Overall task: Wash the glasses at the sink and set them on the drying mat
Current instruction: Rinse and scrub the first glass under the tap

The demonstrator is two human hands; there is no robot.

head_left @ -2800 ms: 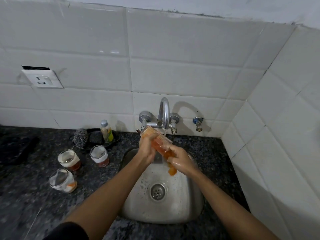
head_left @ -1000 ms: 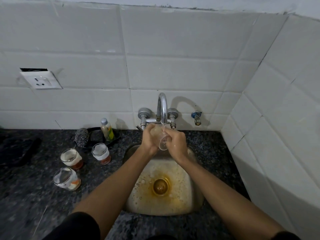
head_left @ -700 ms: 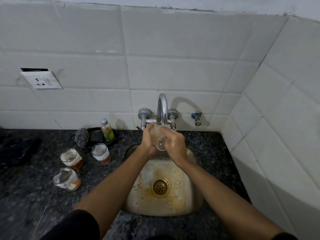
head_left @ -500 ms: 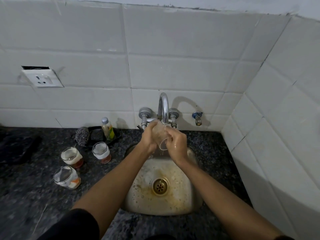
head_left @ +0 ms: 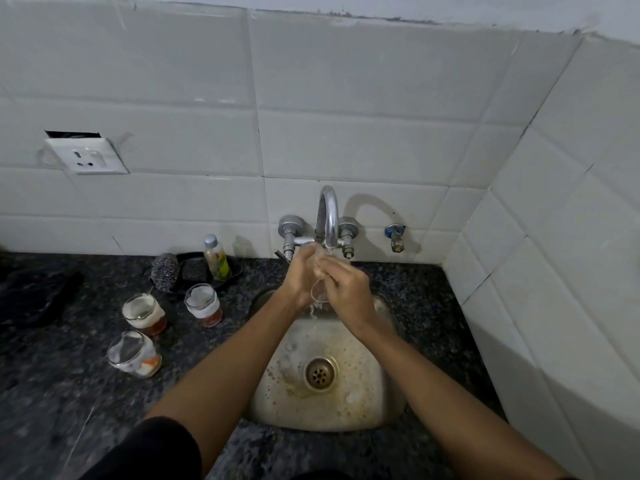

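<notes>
Both our hands met under the tap, above the back edge of the sink. Our left hand curled round a clear glass, tilted, mouth toward us; our right hand closed on it from the other side, fingers bent over its wall. The glass looked free of drink; water ran off it into the basin. Sink floor carried brownish residue and suds round the drain.

On the worktop left of the sink stood three more glasses: back glass with a reddish layer at the bottom and white film above; left glass with amber dregs and white film; front glass, orange trace at the base. Behind them, near the wall, a dark tray held a bottle and a scrubber.
</notes>
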